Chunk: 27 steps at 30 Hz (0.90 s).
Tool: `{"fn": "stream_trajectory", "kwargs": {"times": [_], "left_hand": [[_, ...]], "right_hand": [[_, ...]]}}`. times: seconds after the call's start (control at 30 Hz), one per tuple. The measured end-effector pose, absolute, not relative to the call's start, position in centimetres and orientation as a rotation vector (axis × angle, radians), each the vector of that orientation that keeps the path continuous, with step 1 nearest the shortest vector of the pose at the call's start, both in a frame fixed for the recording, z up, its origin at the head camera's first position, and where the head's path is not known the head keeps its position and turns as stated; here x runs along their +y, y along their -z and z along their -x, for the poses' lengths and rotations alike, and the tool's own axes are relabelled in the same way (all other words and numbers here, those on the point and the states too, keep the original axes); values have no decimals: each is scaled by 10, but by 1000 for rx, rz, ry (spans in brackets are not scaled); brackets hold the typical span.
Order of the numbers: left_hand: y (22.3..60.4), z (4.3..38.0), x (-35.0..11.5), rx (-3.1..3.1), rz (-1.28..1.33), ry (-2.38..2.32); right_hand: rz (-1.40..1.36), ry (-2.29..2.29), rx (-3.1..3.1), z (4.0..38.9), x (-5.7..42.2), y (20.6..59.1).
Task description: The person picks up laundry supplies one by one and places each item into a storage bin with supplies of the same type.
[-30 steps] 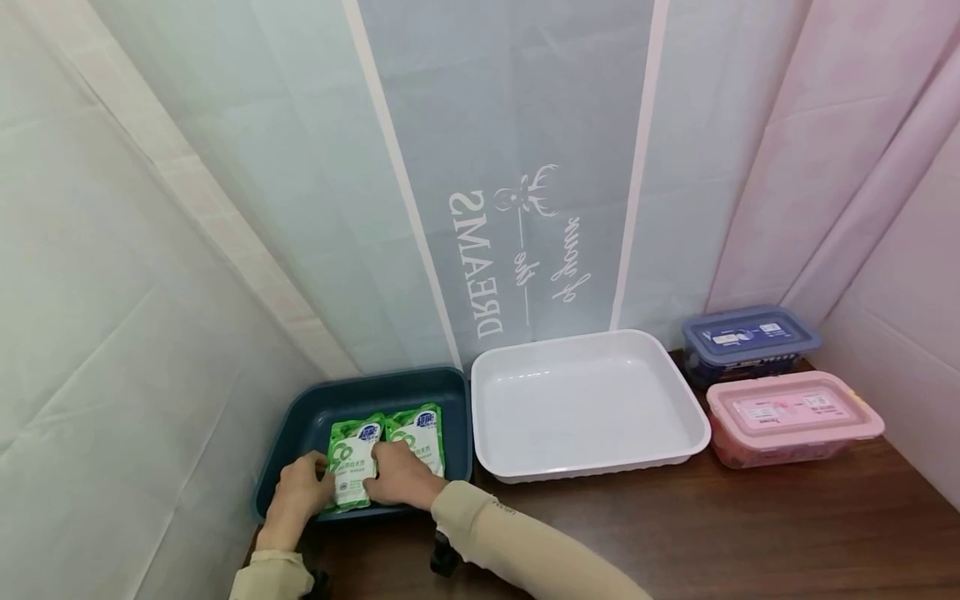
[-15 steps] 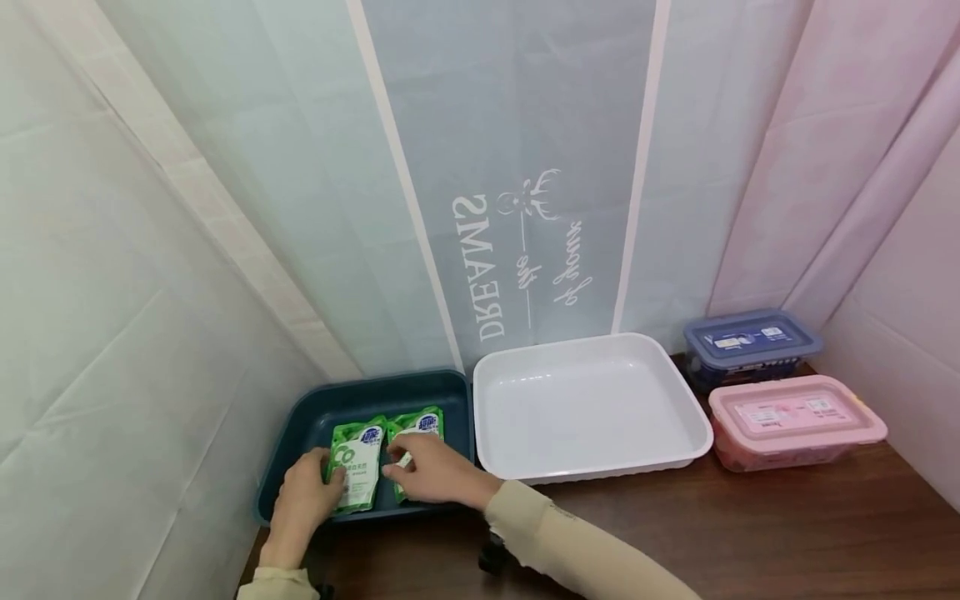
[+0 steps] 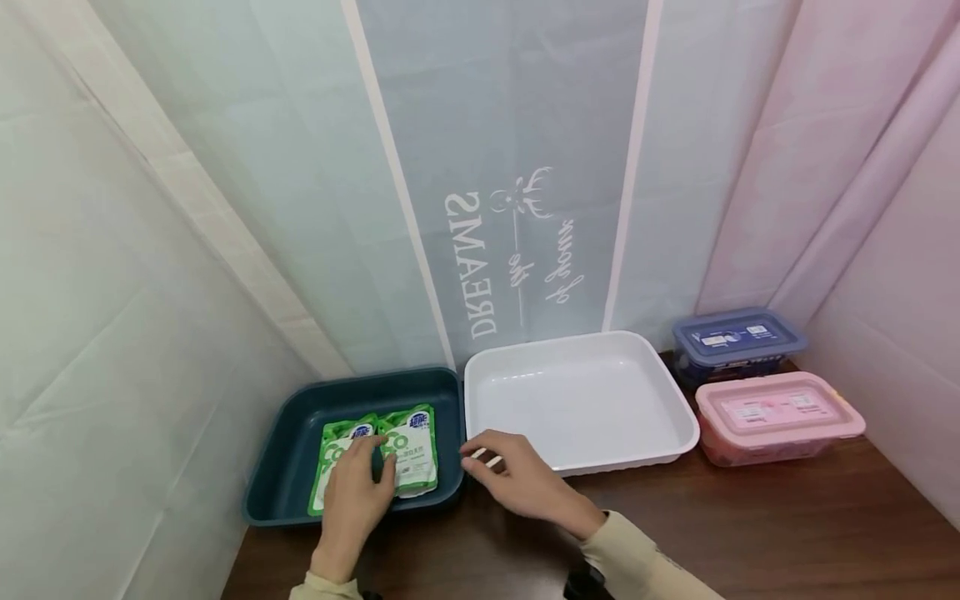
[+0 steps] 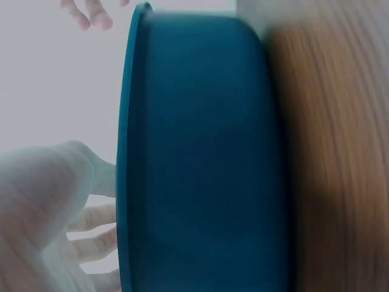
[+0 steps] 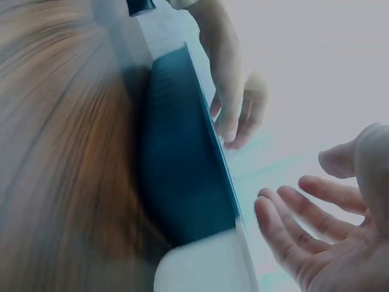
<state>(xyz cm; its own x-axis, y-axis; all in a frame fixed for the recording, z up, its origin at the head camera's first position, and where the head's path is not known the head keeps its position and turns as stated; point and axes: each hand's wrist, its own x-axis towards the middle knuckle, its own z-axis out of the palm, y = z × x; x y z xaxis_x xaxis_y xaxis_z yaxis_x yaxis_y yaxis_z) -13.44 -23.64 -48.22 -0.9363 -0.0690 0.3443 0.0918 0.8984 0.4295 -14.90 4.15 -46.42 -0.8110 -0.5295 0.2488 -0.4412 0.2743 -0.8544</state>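
Two green and white detergent pouches lie side by side in a dark teal tray (image 3: 288, 450) in the head view. Over the left pouch (image 3: 323, 467) hovers my left hand (image 3: 354, 492), its thumb and fingertips near the right pouch (image 3: 415, 454). That hand's fingers are apart and loosely bent, with nothing between them. My right hand (image 3: 517, 479) is at the front, where the teal tray meets a white tray (image 3: 585, 408). Its fingers (image 5: 316, 213) are loosely curved and hold nothing in the right wrist view. The pouches are hidden behind the tray wall in both wrist views.
To the right of the white tray stand a blue lidded box (image 3: 738, 342) and, before it, a pink lidded box (image 3: 780, 417). Brown wooden tabletop (image 3: 675, 508) runs along the front. A printed curtain (image 3: 517, 100) hangs behind, and pale cloth walls flank both sides.
My right hand has let go of the left pouch and drawn back rightward out of the teal tray. My left hand has shifted right, from the left pouch's outer edge to above it.
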Motion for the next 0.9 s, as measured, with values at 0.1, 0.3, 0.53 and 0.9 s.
{"fn": "stream_trajectory", "kwargs": {"times": [0.1,0.3,0.53,0.9], "left_hand": [[484,132,-218,-2652,76,659],[485,123,-186,-2606,198,665],[478,110,-164,-2591,253,680],[479,102,-143,-2635,358,687]], "right_hand": [[912,1674,2489,144,62,468],[992,1790,2610,135,104,474],[1067,1705,2961,133,174,478],[787,1383,3551,134,302,481]]}}
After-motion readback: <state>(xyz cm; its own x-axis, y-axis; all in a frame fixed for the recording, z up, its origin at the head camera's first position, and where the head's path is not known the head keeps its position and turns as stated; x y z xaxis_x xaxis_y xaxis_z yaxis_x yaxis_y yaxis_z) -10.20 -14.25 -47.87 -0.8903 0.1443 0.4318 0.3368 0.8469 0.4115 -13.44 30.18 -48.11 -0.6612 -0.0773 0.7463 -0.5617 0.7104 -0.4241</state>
